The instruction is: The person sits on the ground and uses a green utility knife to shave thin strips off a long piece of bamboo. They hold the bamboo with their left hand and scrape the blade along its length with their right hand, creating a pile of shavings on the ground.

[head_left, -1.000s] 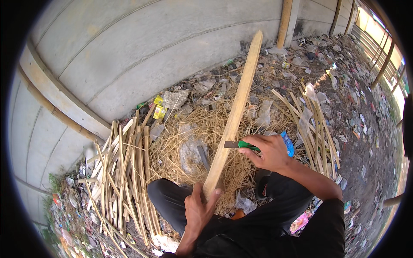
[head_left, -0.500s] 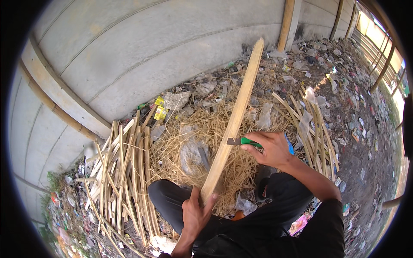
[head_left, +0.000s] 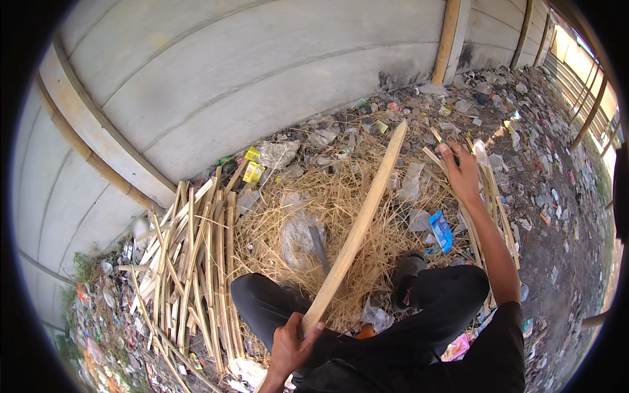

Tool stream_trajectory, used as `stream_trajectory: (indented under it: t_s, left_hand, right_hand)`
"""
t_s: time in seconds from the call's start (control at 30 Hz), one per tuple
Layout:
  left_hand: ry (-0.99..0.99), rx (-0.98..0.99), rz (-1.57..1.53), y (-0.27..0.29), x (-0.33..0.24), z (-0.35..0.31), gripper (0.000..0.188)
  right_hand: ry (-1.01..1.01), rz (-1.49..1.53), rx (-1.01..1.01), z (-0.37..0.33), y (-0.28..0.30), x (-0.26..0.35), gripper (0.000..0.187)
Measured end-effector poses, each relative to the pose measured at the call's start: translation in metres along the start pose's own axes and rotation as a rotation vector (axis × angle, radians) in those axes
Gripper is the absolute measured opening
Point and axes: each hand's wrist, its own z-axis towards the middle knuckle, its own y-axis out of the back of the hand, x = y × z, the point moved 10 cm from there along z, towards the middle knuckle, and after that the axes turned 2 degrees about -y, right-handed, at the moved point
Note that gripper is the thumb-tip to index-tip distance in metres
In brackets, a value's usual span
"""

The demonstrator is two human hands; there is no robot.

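Observation:
A long pale bamboo slat (head_left: 367, 213) slants up and away across my lap, its far end narrowed. My left hand (head_left: 293, 344) is closed round its near end, by my left knee. Stretched out to the right, my right hand (head_left: 460, 173) is over the far end of a bundle of bamboo strips (head_left: 499, 213). Its fingers are bent around a green-handled knife (head_left: 445, 140), of which only a bit of green shows; the rest is mostly hidden. Dry shavings (head_left: 354, 173) cover the ground beneath the slat.
Many cut bamboo strips (head_left: 190, 262) lie heaped to my left. A clear plastic bag (head_left: 295, 236) and a blue wrapper (head_left: 441, 230) lie on the shavings. A grey panel wall (head_left: 262, 72) with posts stands ahead. Litter covers the ground on the right.
My right hand has left the slat with the knife and swung right and away to the strip bundle. The slat's far end has dropped lower in view; my left hand keeps its grip.

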Motion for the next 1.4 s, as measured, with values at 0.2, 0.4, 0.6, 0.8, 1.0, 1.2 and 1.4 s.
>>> stream_trajectory:
  t_s: [0.2, 0.4, 0.6, 0.8, 1.0, 1.2, 1.4]
  left_hand:
    - [-0.053, 0.004, -0.293, -0.011, 0.009, 0.026, 0.043]
    - [-0.094, 0.114, -0.504, -0.025, -0.038, 0.053, 0.038]
    - [-0.238, 0.051, -0.375, -0.018, -0.076, 0.065, 0.035]
    - [-0.343, -0.043, -0.297, -0.011, -0.1, 0.067, 0.044]
    - [-0.355, -0.08, -0.297, -0.015, -0.101, 0.069, 0.044]
    - [-0.34, -0.076, -0.262, -0.015, -0.105, 0.069, 0.04]
    - [-0.263, -0.075, -0.296, -0.019, -0.096, 0.066, 0.044]
  right_hand:
    - [-0.005, 0.216, 0.568, -0.078, -0.047, 0.115, 0.036]
    - [0.296, 0.274, 0.641, -0.144, -0.061, 0.193, 0.029]
    - [0.405, 0.202, 0.549, -0.157, -0.056, 0.21, 0.031]
    - [0.43, 0.175, 0.516, -0.172, -0.06, 0.215, 0.028]
    - [0.408, 0.165, 0.521, -0.169, -0.058, 0.215, 0.026]
    - [0.414, 0.117, 0.537, -0.166, -0.056, 0.215, 0.025]
    - [0.336, 0.122, 0.422, -0.128, -0.05, 0.19, 0.029]
